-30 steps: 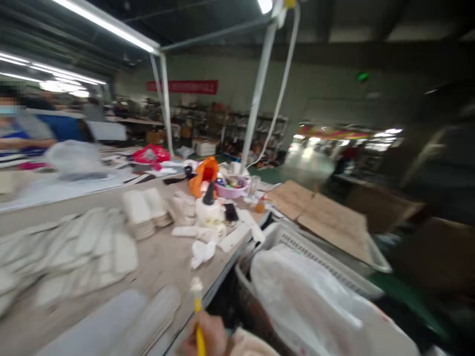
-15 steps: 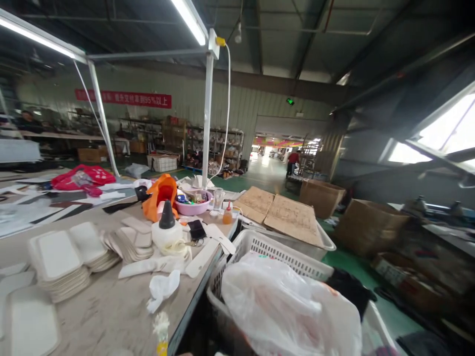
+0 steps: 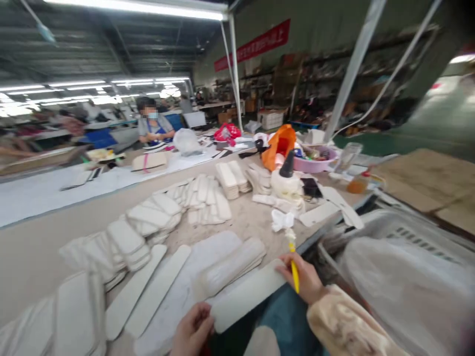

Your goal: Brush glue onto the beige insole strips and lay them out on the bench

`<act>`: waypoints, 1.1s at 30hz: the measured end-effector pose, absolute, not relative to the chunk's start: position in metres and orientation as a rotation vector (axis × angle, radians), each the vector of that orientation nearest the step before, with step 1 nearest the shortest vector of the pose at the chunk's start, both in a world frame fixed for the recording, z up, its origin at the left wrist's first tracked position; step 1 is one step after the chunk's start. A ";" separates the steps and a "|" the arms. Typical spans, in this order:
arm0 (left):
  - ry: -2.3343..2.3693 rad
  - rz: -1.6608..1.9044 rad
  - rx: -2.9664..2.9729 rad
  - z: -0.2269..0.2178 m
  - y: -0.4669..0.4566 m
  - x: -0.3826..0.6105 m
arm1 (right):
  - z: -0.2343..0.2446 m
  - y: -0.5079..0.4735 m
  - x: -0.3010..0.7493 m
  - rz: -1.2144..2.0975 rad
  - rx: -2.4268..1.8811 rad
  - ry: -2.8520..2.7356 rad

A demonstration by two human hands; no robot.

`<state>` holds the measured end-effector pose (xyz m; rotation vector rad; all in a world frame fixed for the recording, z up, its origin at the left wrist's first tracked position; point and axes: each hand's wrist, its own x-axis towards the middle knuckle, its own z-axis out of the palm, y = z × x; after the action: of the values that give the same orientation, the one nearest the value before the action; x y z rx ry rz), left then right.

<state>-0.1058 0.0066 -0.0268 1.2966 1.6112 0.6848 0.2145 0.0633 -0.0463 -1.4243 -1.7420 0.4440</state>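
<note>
A long off-white strip with rounded corners (image 3: 248, 299) is held over the table's front edge, above my lap. My left hand (image 3: 195, 329) pinches its left end between thumb and fingers. At the far end, my right hand (image 3: 306, 279) grips the strip and also holds a yellow-handled brush (image 3: 294, 272), its frayed white tip pointing up and away. Behind the strip lies a small pile of similar strips (image 3: 233, 267) on a white sheet. Two single strips (image 3: 159, 289) rest side by side left of that sheet.
Stacks of off-white pieces (image 3: 128, 242) cover the table's left part. A white bottle with a black cone cap (image 3: 286, 180), an orange bag (image 3: 278, 143) and a pink basin (image 3: 315, 164) stand farther back. Right of the table is a plastic-covered basket (image 3: 408, 291). A masked person (image 3: 154, 126) sits beyond.
My view has swung left and down from the aisle to the table. Both hands and the strip now show; earlier only the brush's tip end was visible near the bottom edge.
</note>
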 end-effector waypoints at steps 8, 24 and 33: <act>1.738 0.961 1.234 -0.032 0.057 -0.108 | -0.042 0.117 0.196 0.315 -1.512 -1.843; 1.995 0.661 1.420 -0.049 0.081 -0.114 | -0.066 0.171 0.181 0.358 -1.632 -2.045; 2.004 0.622 1.434 -0.047 0.081 -0.113 | -0.073 0.172 0.181 0.344 -1.635 -2.039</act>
<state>-0.1131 0.0814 -0.0468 1.4342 2.0038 0.6218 0.1812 0.1720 -0.0733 -1.6355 -2.0393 0.3438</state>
